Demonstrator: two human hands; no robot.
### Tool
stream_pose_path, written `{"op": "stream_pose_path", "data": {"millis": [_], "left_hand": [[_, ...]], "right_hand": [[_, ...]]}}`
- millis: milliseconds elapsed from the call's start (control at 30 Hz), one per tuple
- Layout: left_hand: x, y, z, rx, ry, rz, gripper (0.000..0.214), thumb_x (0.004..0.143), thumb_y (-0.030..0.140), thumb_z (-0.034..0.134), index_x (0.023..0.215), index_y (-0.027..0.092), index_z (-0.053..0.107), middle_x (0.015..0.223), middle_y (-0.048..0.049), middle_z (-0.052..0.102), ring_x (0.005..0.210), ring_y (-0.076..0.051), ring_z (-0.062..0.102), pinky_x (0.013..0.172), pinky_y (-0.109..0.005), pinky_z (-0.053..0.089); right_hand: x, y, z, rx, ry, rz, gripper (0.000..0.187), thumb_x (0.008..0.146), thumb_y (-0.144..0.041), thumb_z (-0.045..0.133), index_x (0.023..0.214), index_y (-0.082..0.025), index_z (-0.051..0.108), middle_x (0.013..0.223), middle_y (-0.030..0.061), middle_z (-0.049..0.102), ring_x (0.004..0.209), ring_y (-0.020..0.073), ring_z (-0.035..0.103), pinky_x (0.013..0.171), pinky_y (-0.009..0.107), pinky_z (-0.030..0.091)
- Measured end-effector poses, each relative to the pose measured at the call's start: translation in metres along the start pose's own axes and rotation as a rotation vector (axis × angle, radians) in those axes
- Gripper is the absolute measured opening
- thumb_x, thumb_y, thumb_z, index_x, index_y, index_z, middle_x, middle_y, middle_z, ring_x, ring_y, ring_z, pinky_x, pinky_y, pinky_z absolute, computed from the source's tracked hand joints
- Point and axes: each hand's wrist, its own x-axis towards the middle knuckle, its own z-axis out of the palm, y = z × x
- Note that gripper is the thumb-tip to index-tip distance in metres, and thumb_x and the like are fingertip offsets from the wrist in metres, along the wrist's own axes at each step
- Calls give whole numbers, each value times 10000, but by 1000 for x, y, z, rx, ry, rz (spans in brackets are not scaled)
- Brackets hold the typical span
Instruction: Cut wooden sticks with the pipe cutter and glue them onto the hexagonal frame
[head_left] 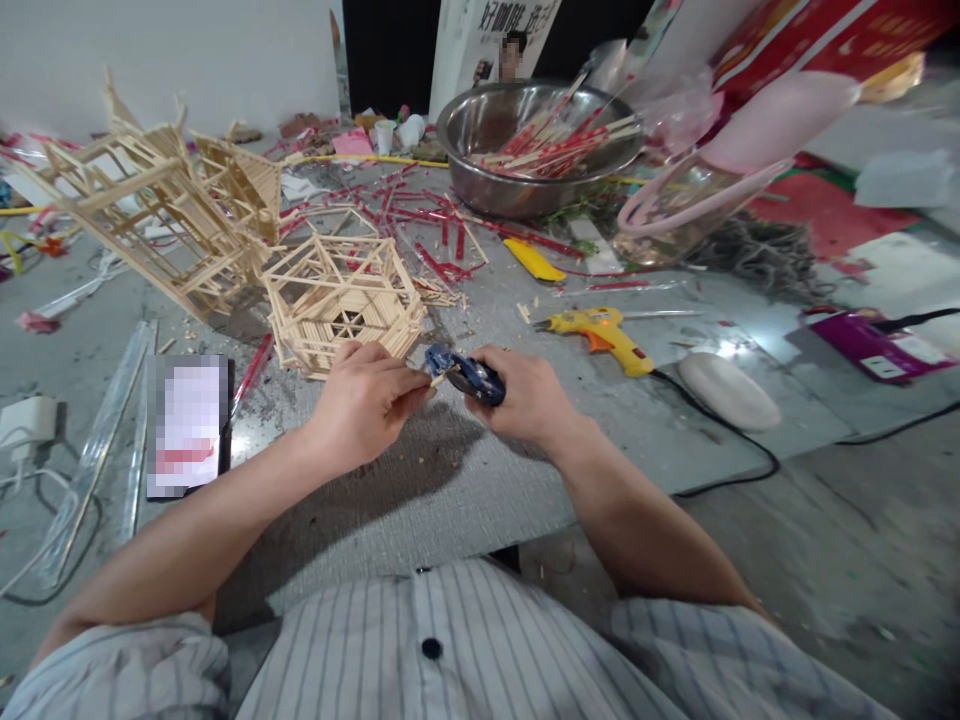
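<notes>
My left hand (pixel 364 400) pinches a short, thin wooden stick (pixel 439 379) near the middle of the table's front part. Wrapped around a pair of dark blue cutters (pixel 482 380) is my right hand (pixel 529 395). The jaws meet the stick just past my left fingertips; whether they have closed through it I cannot tell. Right behind my left hand sits a hexagonal wooden stick frame (pixel 345 285). A taller wooden stick model (pixel 150 205) stands tilted further left.
A yellow glue gun (pixel 600 330) lies to the right, its cord running past a white oval object (pixel 729 390). Behind are a metal bowl (pixel 480 180) of sticks, red wrappers (pixel 420 215) and a yellow-handled item (pixel 534 260). A phone (pixel 187 425) lies at left.
</notes>
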Motion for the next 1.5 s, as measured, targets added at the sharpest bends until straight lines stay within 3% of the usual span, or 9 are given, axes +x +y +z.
{"op": "stream_pose_path", "data": {"millis": [533,733,867,1033,1300,1500], "left_hand": [[-2,-1,8,77,17,-58,244,899,285,499,806,188,704,659,-37,688,715,-185,528,721,-352,334],[-4,-2,12,178,117,-28,213,883,326,542,794,209,697,653,-22,701,717,-185,543,724,-364,322],[-4,-2,11,216,153,-12,232,888,335,544,746,218,686,633,-9,701,710,-183,552,729,-373,310],[-4,-3,8,139,104,-11,294,915,303,488,716,209,683,606,-21,669,667,-165,539,693,-356,291],[-1,-9,8,15,23,31,340,923,278,465,654,179,649,555,-1,608,607,-126,539,682,-312,294],[-2,-12,9,-53,46,79,326,922,273,460,669,173,639,561,13,613,572,-109,552,667,-293,311]], "right_hand": [[2,-7,3,-111,-36,94,150,687,-329,530,777,-209,546,695,62,657,595,200,576,532,290,298],[2,-5,8,-139,1,106,178,695,-343,529,805,-209,570,673,55,658,588,202,584,525,291,307],[3,-3,13,-107,59,77,263,677,-319,558,910,-205,601,783,76,691,698,231,630,574,313,387],[3,-3,13,-30,48,40,379,670,-292,577,1034,-188,588,933,112,696,861,277,649,699,376,468],[3,-4,9,41,18,-4,421,661,-236,597,1077,-176,568,1048,133,677,976,288,630,816,411,478],[2,0,10,63,16,-29,435,663,-225,589,1095,-186,549,1071,119,670,989,285,621,827,411,474]]}}
